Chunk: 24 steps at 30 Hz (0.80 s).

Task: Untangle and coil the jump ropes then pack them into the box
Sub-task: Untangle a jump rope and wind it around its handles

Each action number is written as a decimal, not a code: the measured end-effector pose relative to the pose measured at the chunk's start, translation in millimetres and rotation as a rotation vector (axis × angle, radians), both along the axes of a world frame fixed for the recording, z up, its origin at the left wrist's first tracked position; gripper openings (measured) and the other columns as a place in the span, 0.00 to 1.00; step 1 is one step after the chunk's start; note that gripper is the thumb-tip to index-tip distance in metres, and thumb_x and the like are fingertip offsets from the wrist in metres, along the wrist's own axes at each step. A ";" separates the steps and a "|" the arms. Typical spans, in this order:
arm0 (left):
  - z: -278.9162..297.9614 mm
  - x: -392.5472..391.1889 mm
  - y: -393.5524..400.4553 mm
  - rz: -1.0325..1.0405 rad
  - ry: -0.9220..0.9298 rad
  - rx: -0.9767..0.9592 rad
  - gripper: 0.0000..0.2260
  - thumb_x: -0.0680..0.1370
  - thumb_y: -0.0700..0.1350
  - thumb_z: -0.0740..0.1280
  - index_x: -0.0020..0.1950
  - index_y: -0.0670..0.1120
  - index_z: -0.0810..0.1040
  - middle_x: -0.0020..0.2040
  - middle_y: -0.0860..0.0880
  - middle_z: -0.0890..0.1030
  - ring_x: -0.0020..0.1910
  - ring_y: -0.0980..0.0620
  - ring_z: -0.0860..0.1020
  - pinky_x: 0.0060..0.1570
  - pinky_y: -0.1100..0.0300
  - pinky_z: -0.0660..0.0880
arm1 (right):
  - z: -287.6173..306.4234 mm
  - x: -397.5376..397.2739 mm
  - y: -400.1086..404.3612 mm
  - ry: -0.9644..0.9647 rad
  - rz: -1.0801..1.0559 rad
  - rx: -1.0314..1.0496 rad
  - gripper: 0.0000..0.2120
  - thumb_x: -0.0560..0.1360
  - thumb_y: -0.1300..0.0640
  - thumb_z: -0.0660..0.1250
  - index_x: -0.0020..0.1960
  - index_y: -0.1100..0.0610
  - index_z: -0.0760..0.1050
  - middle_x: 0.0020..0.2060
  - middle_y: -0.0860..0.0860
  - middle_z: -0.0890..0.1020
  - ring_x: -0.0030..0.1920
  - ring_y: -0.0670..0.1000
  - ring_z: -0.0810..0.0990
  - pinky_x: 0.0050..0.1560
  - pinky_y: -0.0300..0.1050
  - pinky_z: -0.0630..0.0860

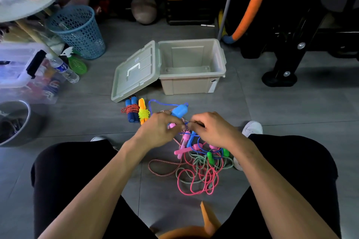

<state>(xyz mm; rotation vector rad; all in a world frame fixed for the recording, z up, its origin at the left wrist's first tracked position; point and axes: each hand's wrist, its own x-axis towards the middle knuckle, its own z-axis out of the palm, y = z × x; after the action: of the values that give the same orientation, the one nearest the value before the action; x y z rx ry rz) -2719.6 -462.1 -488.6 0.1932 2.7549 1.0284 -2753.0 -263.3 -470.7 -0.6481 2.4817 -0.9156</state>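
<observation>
Both hands work close together over the grey tiled floor point(272, 103), between the person's knees. The left hand point(159, 130) has its fingers curled around a pink handle point(171, 125) and pinches the cords beside it; the right hand point(211, 128) pinches a thin blue cord point(196, 144) at the same spot, so the fingertips of the two nearly meet. A light-blue handle point(179, 111) juts up just beyond the knuckles.

Below the hands lies the tangle of jump ropes point(200, 169) — a pink cord, a grey-green twisted rope with green handles, a red-and-white striped rope looping out to the left, and the blue cord running through them. It is still knotted and on the floor, none of it in the box.

Two ropes are already coiled and lie side by side just left of the hands: a blue-handled rope point(132, 110) bound in red cord and an orange-handled rope point(143, 111) wrapped in yellow.

The beige box point(192, 83) stands open just beyond them, its lid point(136, 72) tipped out to the left and resting on the floor. A label on the box's front right corner is too small to read.

At the left edge stand a blue mesh basket point(77, 31) and a water bottle point(64, 69) whose blue label cannot be read — in the clear bin point(21, 68) beside it a Pepsi-style logo shows.
</observation>
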 end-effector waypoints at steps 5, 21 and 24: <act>1.2 -1.6 0.4 0.030 0.158 0.003 0.10 0.74 0.54 0.70 0.52 0.54 0.84 0.37 0.56 0.73 0.35 0.58 0.73 0.38 0.59 0.69 | 2.9 0.0 -0.3 -0.034 -0.019 -0.029 0.17 0.79 0.52 0.63 0.32 0.49 0.71 0.24 0.48 0.70 0.26 0.47 0.64 0.29 0.45 0.63; 1.1 -1.5 -7.5 0.131 -0.046 -0.115 0.16 0.71 0.51 0.75 0.57 0.53 0.82 0.45 0.49 0.75 0.44 0.48 0.73 0.46 0.59 0.70 | 5.6 -2.6 15.3 0.057 -0.056 -0.016 0.11 0.79 0.53 0.63 0.40 0.56 0.75 0.26 0.50 0.74 0.30 0.52 0.68 0.33 0.46 0.66; 1.8 0.4 0.3 0.180 0.033 -0.258 0.18 0.71 0.54 0.73 0.60 0.57 0.79 0.50 0.47 0.76 0.47 0.45 0.77 0.45 0.57 0.73 | 4.2 -2.5 9.0 0.032 -0.039 -0.024 0.13 0.79 0.53 0.63 0.36 0.53 0.71 0.24 0.48 0.71 0.29 0.50 0.66 0.32 0.46 0.66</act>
<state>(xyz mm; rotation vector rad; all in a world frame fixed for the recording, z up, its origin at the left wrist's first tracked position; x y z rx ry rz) -2719.3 -461.8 -486.8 -0.0775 2.9427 0.7003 -2755.5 -254.3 -466.5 -0.6290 2.5230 -0.9582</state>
